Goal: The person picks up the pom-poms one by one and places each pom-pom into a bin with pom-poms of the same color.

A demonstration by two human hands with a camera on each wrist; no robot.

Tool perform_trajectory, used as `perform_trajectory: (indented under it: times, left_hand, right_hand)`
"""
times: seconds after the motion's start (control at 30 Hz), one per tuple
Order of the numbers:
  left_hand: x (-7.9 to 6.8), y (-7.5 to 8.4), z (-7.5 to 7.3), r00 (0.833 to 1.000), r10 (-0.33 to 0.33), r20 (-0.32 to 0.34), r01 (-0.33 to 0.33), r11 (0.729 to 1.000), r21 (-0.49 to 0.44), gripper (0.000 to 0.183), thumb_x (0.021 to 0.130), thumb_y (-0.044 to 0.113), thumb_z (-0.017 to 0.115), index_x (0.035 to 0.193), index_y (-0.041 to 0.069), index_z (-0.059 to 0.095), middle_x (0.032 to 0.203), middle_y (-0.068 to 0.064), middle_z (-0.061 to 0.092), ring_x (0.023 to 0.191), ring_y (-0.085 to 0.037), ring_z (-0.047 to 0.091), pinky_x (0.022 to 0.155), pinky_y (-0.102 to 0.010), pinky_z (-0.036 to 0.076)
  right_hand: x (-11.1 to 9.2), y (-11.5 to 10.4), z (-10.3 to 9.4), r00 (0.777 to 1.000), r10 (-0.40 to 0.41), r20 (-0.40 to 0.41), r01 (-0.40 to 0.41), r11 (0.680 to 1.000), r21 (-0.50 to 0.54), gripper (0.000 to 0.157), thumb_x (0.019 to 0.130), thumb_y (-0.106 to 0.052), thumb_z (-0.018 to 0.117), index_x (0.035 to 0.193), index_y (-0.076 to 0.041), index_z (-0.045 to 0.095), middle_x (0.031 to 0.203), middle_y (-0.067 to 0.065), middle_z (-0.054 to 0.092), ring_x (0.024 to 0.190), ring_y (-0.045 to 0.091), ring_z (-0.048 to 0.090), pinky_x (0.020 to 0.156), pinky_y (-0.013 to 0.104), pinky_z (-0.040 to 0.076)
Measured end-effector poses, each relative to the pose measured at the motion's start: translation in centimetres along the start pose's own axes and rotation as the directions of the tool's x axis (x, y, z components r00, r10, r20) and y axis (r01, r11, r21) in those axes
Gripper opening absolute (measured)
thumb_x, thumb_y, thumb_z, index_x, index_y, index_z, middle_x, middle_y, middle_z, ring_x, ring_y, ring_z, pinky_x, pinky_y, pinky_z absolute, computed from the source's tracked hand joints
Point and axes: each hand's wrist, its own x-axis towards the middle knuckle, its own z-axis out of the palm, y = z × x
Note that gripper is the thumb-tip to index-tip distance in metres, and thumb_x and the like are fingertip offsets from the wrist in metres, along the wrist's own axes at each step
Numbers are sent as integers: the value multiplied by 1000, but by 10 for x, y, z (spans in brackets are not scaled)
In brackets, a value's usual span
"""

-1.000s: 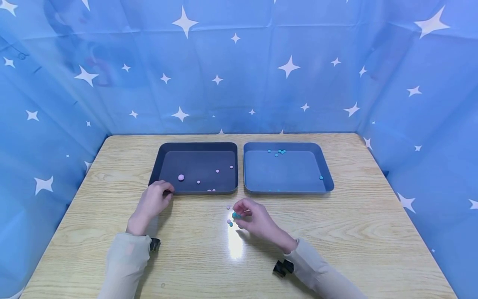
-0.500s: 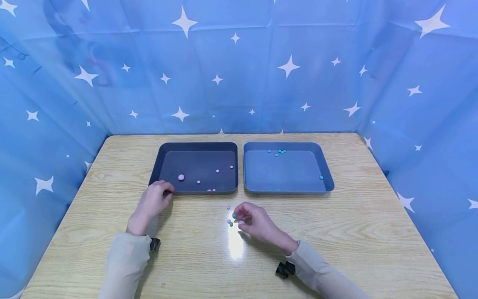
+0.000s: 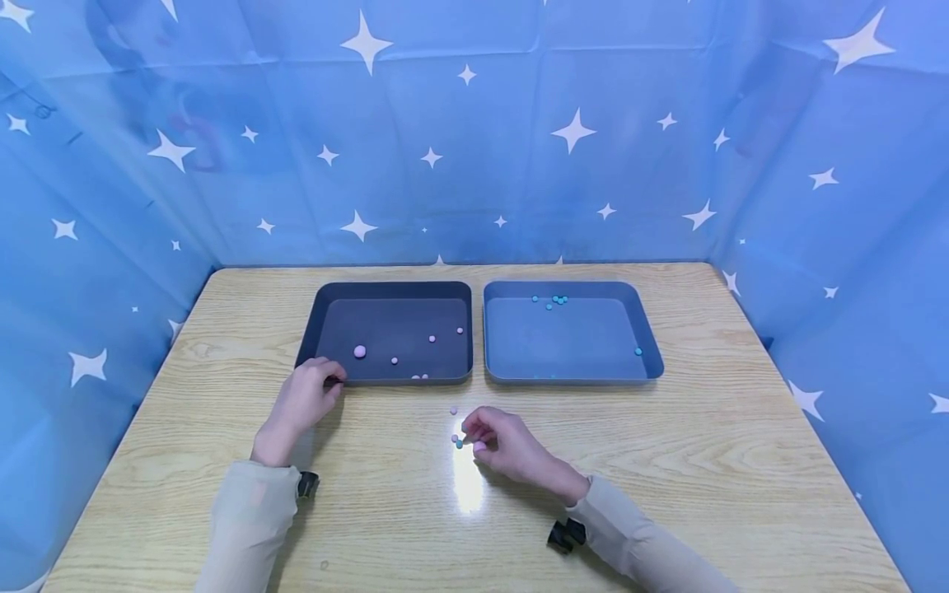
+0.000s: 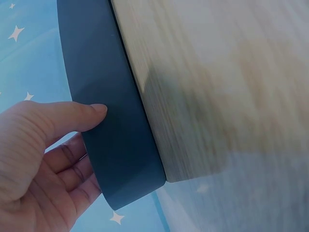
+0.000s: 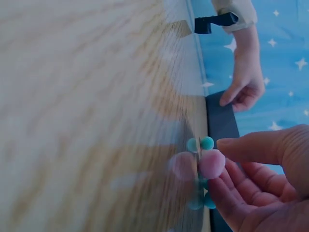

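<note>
My left hand [image 3: 302,403] grips the near wall of the black tray [image 4: 113,121] by its left corner, thumb outside and fingers behind the wall. My right hand [image 3: 510,445] is low over the table, right of a small cluster of balls. In the right wrist view its thumb and index finger stand apart around a larger pink ball [image 5: 212,164], which rests on the table like a fuzzy pom-pom. A teal ball [image 5: 207,143] lies by the thumb tip, and another teal ball [image 5: 209,200] is beside the index finger, partly covered. More small pink and teal balls [image 3: 459,445] lie left of the fingers.
Several pink balls [image 3: 359,352] sit in the black tray. To its right is a blue-grey tray [image 3: 571,346] with several teal balls [image 3: 560,301]. Both trays stand toward the back of the wooden table [image 3: 741,461]. A blue star-patterned curtain [image 3: 474,165] surrounds the table.
My right hand has shifted slightly toward the front. The larger pink ball has come into sight by the thumb, while the teal balls at the fingertips have become hidden. My left hand stays put.
</note>
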Motion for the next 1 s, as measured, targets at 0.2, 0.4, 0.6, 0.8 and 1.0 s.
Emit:
perform_trajectory:
  times: [0.2,0.4,0.6,0.8,1.0]
  left_hand:
    - [-1,0,1,1000,9,-13,-9,1000,0,12,70,-10,69,77,0,66,77,-11,63,76,-29,59,67,-44,51]
    - [-1,0,0,1000,5,-8,-5,1000,-4,12,71,-10,69,77,0,66,77,-11,62,76,-29,59,68,-44,51]
    - [-1,0,0,1000,-8,8,8,1000,-3,11,72,-9,68,78,0,66,78,-11,63,78,-29,59,70,-44,51]
    - [0,-1,0,1000,-11,12,11,1000,-2,10,72,-8,68,78,0,66,79,-11,63,78,-29,59,69,-44,51]
    - [0,0,0,1000,-15,13,15,1000,-2,10,72,-8,68,79,0,66,79,-11,63,78,-28,59,69,-44,51]
  right_hand:
    - [0,2,2,999,-25,31,26,999,-44,27,72,20,56,94,5,58,89,13,61,80,24,61,74,26,54]
    - [0,3,2,998,-51,46,55,995,-81,24,73,19,56,92,4,57,87,12,61,78,18,61,70,23,53]
    - [0,2,2,998,-41,44,44,996,-82,23,74,18,57,91,3,57,87,12,61,78,15,61,70,23,53]
    - [1,-1,1,1000,-15,23,17,997,-71,22,74,16,58,92,2,58,89,11,61,79,16,61,73,22,53]
    - [6,-8,-5,1000,28,2,-28,999,-37,23,74,15,60,94,2,58,90,10,60,83,20,60,77,23,53]
